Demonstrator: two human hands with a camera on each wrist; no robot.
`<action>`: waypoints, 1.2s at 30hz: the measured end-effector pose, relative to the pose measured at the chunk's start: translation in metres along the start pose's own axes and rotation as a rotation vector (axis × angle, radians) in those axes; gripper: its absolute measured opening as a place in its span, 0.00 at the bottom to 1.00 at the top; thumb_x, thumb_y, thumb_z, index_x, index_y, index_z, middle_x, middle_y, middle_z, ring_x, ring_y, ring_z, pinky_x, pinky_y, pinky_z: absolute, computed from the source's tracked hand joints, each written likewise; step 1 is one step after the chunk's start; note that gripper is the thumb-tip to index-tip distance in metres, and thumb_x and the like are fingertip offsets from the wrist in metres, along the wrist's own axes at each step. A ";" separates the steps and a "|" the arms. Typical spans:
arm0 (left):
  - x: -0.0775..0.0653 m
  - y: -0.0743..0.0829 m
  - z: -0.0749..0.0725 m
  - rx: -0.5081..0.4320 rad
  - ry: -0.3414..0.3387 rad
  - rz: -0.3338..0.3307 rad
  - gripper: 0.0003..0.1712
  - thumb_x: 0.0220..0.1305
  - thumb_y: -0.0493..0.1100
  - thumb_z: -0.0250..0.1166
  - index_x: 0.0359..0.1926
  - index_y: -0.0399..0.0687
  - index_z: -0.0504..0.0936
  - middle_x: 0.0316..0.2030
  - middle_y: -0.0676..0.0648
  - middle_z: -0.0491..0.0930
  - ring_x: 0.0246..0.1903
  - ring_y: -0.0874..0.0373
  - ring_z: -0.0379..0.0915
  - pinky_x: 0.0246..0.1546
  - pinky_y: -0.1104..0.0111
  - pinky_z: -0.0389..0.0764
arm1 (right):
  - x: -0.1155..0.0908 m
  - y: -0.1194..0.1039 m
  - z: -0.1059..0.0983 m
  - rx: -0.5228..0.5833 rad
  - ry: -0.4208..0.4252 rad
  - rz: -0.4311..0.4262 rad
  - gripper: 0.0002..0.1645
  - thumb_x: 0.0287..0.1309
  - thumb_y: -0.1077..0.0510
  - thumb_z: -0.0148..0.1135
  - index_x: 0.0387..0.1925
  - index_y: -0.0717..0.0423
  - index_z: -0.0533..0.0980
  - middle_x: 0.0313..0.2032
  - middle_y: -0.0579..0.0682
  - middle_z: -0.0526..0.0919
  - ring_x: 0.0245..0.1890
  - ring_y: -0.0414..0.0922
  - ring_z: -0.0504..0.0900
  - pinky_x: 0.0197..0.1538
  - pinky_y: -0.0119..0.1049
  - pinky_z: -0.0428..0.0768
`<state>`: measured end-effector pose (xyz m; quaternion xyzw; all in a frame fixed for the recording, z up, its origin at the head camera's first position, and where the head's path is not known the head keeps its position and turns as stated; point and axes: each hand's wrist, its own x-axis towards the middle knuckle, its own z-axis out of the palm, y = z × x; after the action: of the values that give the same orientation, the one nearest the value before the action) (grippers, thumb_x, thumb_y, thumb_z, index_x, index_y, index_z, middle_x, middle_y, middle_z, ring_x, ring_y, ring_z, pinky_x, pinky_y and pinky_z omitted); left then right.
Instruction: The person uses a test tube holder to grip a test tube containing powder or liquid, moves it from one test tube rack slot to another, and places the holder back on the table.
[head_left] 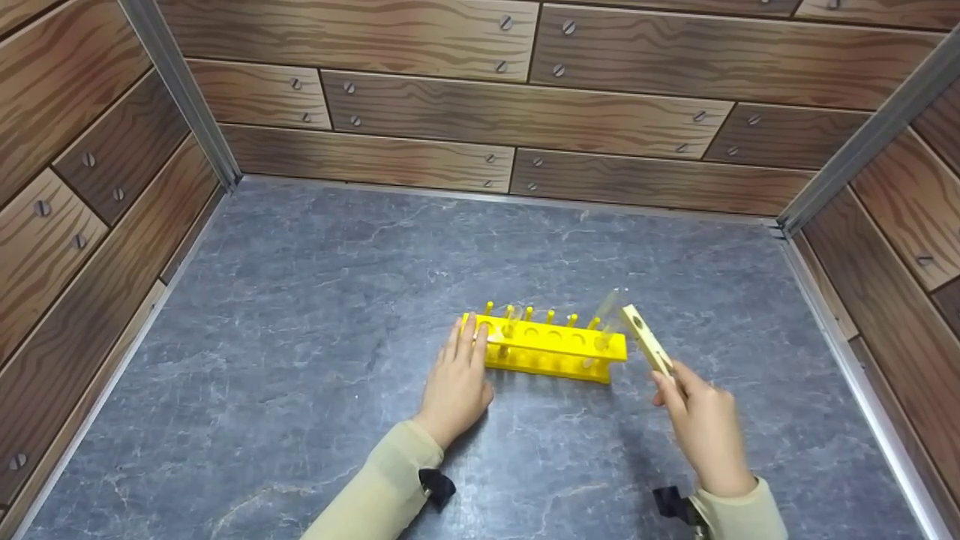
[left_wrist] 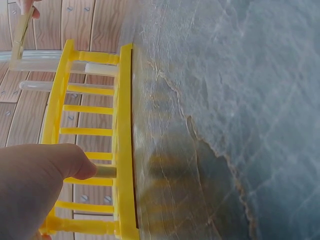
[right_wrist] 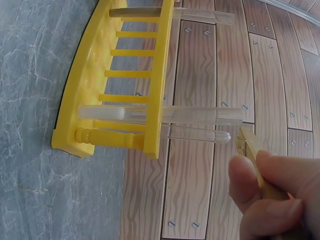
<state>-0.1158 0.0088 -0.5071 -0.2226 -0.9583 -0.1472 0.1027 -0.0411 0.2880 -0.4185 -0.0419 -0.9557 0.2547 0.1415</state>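
A yellow test tube rack (head_left: 553, 341) stands on the grey surface. My left hand (head_left: 456, 382) rests on its left end, fingers lying straight over the top plate, thumb (left_wrist: 70, 162) in front. In my right hand (head_left: 709, 427) I grip a wooden test tube clamp (head_left: 646, 341). The clamp's tip is beside the mouth of a clear test tube (right_wrist: 200, 115) with white matter at its bottom, in the rack's right end; whether they touch I cannot tell. An upside-down test tube (right_wrist: 195, 133) sits beside it. Another test tube (right_wrist: 205, 16), brownish low down, stands toward the left end.
Wood-patterned panels (head_left: 420, 97) wall the surface at the back, left (head_left: 90, 187) and right (head_left: 892, 217), with metal strips along the edges. A row of yellow pegs (head_left: 529, 313) rises behind the rack's top plate. The grey marbled surface (head_left: 300, 315) spreads around the rack.
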 end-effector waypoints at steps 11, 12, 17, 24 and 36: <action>0.000 0.001 -0.001 0.007 -0.007 -0.008 0.45 0.54 0.43 0.61 0.70 0.36 0.52 0.70 0.36 0.46 0.68 0.41 0.42 0.60 0.51 0.64 | -0.004 0.008 0.005 0.009 0.004 0.037 0.16 0.65 0.54 0.54 0.43 0.62 0.77 0.18 0.47 0.78 0.05 0.40 0.57 0.07 0.30 0.59; 0.000 0.001 -0.001 0.003 -0.010 -0.008 0.45 0.54 0.43 0.61 0.70 0.36 0.52 0.70 0.36 0.45 0.68 0.41 0.41 0.60 0.50 0.63 | -0.004 0.008 0.006 0.008 0.007 0.039 0.15 0.64 0.54 0.54 0.42 0.62 0.77 0.17 0.46 0.77 0.05 0.40 0.57 0.07 0.30 0.58; 0.000 0.001 -0.001 -0.006 -0.014 -0.003 0.45 0.54 0.43 0.61 0.70 0.36 0.51 0.71 0.36 0.44 0.69 0.40 0.41 0.60 0.50 0.63 | -0.007 0.012 0.008 0.011 0.028 0.031 0.15 0.64 0.53 0.54 0.40 0.61 0.78 0.15 0.44 0.74 0.05 0.39 0.56 0.07 0.30 0.58; -0.003 0.001 0.001 0.000 -0.012 -0.001 0.46 0.54 0.44 0.62 0.70 0.35 0.51 0.70 0.35 0.45 0.68 0.40 0.41 0.60 0.50 0.63 | -0.010 0.015 0.013 -0.002 0.019 0.058 0.13 0.64 0.54 0.55 0.36 0.60 0.77 0.14 0.45 0.73 0.06 0.39 0.57 0.08 0.29 0.57; 0.000 0.000 -0.002 0.029 -0.013 0.015 0.47 0.53 0.45 0.63 0.70 0.35 0.51 0.70 0.34 0.46 0.68 0.39 0.42 0.61 0.51 0.62 | -0.012 0.021 0.015 0.016 0.032 0.085 0.18 0.64 0.54 0.55 0.45 0.65 0.77 0.20 0.50 0.81 0.06 0.40 0.60 0.08 0.30 0.60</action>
<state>-0.1158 0.0081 -0.5054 -0.2292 -0.9593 -0.1309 0.1008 -0.0340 0.2969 -0.4443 -0.0852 -0.9487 0.2673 0.1462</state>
